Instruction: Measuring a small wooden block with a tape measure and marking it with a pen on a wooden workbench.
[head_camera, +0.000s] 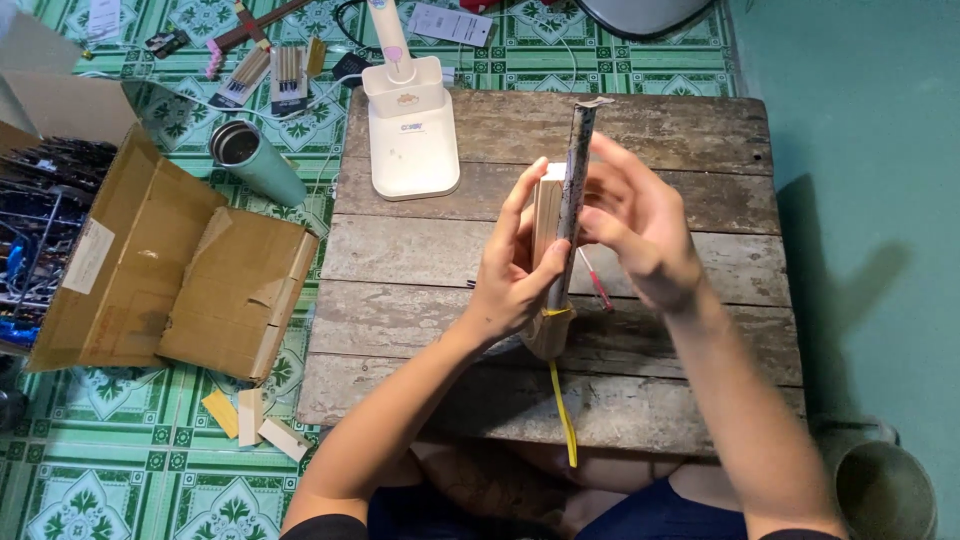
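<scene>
At the centre of the frame, above the weathered wooden bench (660, 395), the left hand (510, 275) has its fingers closed around a bundle of pale wooden sticks (546, 215), held upright just off the boards. A dark grey tube (572, 200) stands against the bundle's right face, and the right hand (640, 225) pinches it lightly, fingers half curled rather than clamped.

A yellow band (563, 410) wraps the bundle's lower end, and its loose tail hangs down past the near edge of the bench. My judgement is that the band is the weak spot: if it slackens, the sticks could fan out and spill. The tube, held only by a light pinch, could slide down or tip sideways.

A thin red-tipped stick (597, 283) lies on the boards just right of the bundle and could be knocked away. The cream desk lamp base (410, 130), toward the upper middle, sits well apart.
</scene>
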